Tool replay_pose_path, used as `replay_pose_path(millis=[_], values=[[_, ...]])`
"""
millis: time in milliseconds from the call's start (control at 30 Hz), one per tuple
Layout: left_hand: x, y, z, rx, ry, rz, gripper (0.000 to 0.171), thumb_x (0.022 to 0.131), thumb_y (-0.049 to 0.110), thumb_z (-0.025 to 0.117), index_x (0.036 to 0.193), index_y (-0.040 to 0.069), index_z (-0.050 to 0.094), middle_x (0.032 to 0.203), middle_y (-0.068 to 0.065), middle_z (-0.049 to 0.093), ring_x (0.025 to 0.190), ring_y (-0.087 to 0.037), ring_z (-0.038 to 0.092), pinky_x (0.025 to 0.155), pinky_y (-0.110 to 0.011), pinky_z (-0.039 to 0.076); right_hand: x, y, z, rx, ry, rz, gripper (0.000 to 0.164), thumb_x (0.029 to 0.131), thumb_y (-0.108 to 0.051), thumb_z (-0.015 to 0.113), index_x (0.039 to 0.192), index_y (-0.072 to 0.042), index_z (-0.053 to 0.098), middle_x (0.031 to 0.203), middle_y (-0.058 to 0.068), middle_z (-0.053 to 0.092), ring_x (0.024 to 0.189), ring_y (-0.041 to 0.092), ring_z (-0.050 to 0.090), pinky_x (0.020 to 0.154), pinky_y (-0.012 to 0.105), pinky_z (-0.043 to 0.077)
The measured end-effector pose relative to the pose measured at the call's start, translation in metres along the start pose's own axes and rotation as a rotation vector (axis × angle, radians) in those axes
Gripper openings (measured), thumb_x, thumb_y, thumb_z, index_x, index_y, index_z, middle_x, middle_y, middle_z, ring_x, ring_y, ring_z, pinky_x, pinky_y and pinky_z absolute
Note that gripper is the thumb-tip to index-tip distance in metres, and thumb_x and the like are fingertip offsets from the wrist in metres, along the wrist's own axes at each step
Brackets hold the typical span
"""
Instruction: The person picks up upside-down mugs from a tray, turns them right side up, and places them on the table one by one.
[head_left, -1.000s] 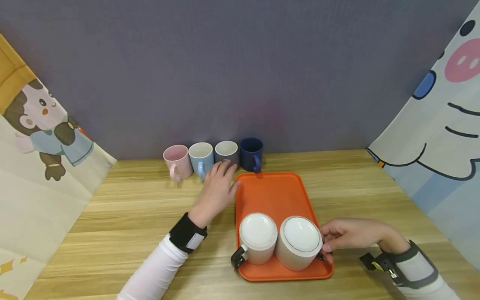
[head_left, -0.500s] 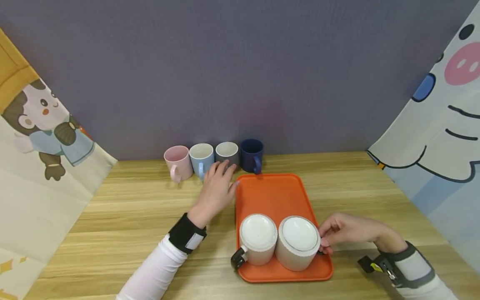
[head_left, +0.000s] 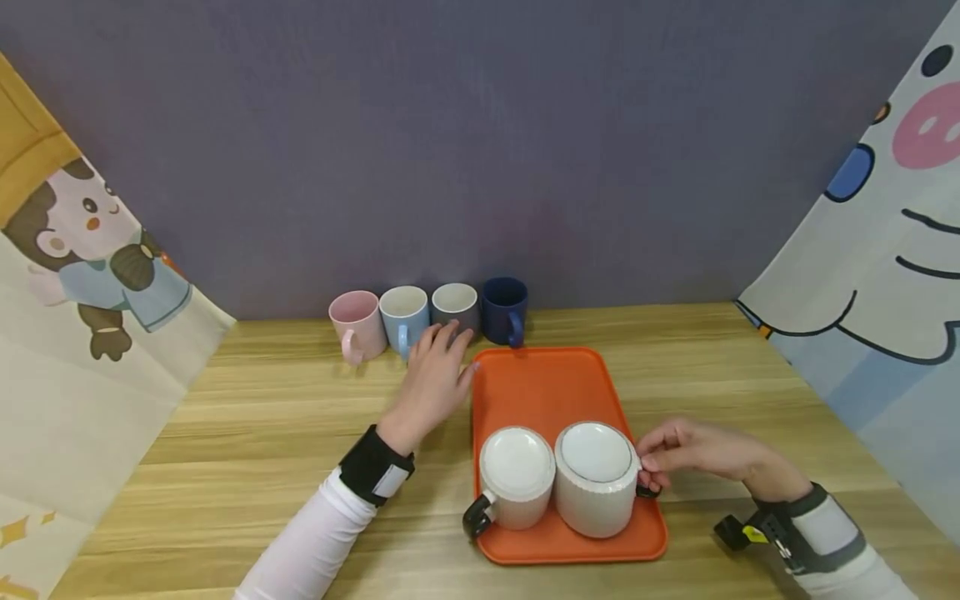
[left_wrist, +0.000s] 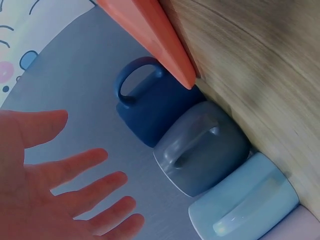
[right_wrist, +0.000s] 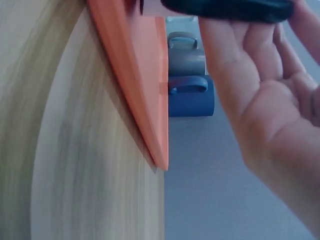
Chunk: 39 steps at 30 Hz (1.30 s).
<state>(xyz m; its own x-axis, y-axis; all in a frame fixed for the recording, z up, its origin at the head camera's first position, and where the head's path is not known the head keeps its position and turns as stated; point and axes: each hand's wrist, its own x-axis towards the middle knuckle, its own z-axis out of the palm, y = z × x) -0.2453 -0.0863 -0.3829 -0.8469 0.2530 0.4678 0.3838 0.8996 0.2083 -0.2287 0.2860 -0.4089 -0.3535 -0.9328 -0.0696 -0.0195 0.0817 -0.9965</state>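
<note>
Over the table point(head_left: 225, 467), left hand point(head_left: 427, 382) is spread — right hand point(head_left: 701, 454) pinches a mug handle point(head_left: 648, 492), now shifted forward.

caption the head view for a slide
Right hand gripping an upturned mug by its black handle, beside a second mug on an orange tray.

We can read no text, label, brand, number or sign anywhere: none on the mugs point(head_left: 596, 500), the tray point(head_left: 543, 387), the wrist straps point(head_left: 367, 462) or the printed cloths point(head_left: 795, 283).
</note>
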Motion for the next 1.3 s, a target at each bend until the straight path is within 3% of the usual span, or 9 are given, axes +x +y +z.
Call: replay_pose_path(millis=[133, 300, 400, 667, 1067, 1300], values=[[0.001, -0.002, 0.001, -0.001, 0.004, -0.002, 0.044, 0.091, 0.026, 0.063, 0.129, 0.006, 0.056, 0.138, -0.018, 0.048, 0.126, -0.038, 0.039, 0.099, -0.056, 0.036, -0.001, -0.002, -0.001, 0.087, -0.001, 0.018, 0.022, 0.100, 0.002, 0.036, 0.100, 0.017, 0.052, 0.088, 0.001, 0.061, 0.079, 0.008, 0.056, 0.076, 0.030, 0.052], [0.003, -0.004, 0.001, -0.008, 0.008, -0.010, 0.044, 0.091, 0.025, 0.063, 0.129, 0.005, 0.056, 0.139, -0.018, 0.048, 0.126, -0.039, 0.039, 0.099, -0.056, 0.036, -0.001, -0.002, -0.002, 0.171, 0.011, 0.056, 0.025, 0.101, -0.001, 0.034, 0.100, 0.002, 0.059, 0.091, -0.003, 0.061, 0.084, 0.008, 0.058, 0.081, 0.026, 0.050], [0.004, -0.005, 0.001, -0.011, 0.014, -0.011, 0.044, 0.091, 0.025, 0.063, 0.129, 0.005, 0.056, 0.138, -0.018, 0.048, 0.126, -0.039, 0.039, 0.101, -0.057, 0.035, -0.001, -0.002, -0.003, 0.224, 0.009, 0.037, 0.029, 0.101, -0.001, 0.032, 0.101, -0.004, 0.061, 0.093, -0.003, 0.062, 0.088, 0.008, 0.058, 0.082, 0.025, 0.049], [0.008, -0.004, 0.002, -0.007, 0.028, -0.015, 0.044, 0.091, 0.026, 0.062, 0.129, 0.005, 0.056, 0.137, -0.019, 0.049, 0.124, -0.039, 0.042, 0.100, -0.055, 0.037, 0.000, -0.004, -0.009, 0.370, 0.023, -0.032, 0.038, 0.104, -0.003, 0.022, 0.103, -0.007, 0.060, 0.099, -0.001, 0.062, 0.094, 0.011, 0.058, 0.087, 0.024, 0.047], [0.018, 0.001, 0.007, -0.032, 0.034, -0.049, 0.044, 0.091, 0.028, 0.062, 0.129, 0.005, 0.056, 0.135, -0.018, 0.051, 0.121, -0.036, 0.043, 0.096, -0.054, 0.039, 0.005, -0.006, -0.025, 0.574, 0.149, -0.102, 0.045, 0.104, -0.003, 0.016, 0.107, -0.003, 0.061, 0.095, -0.001, 0.063, 0.098, 0.011, 0.062, 0.096, 0.027, 0.047], [0.025, 0.007, 0.007, -0.046, 0.056, -0.059, 0.044, 0.093, 0.030, 0.058, 0.129, 0.004, 0.055, 0.131, -0.017, 0.054, 0.118, -0.034, 0.047, 0.091, -0.051, 0.042, 0.019, -0.016, -0.035, 0.667, 0.182, -0.137, 0.048, 0.105, -0.005, 0.014, 0.108, 0.001, 0.061, 0.101, 0.006, 0.064, 0.101, 0.015, 0.062, 0.099, 0.030, 0.046]])
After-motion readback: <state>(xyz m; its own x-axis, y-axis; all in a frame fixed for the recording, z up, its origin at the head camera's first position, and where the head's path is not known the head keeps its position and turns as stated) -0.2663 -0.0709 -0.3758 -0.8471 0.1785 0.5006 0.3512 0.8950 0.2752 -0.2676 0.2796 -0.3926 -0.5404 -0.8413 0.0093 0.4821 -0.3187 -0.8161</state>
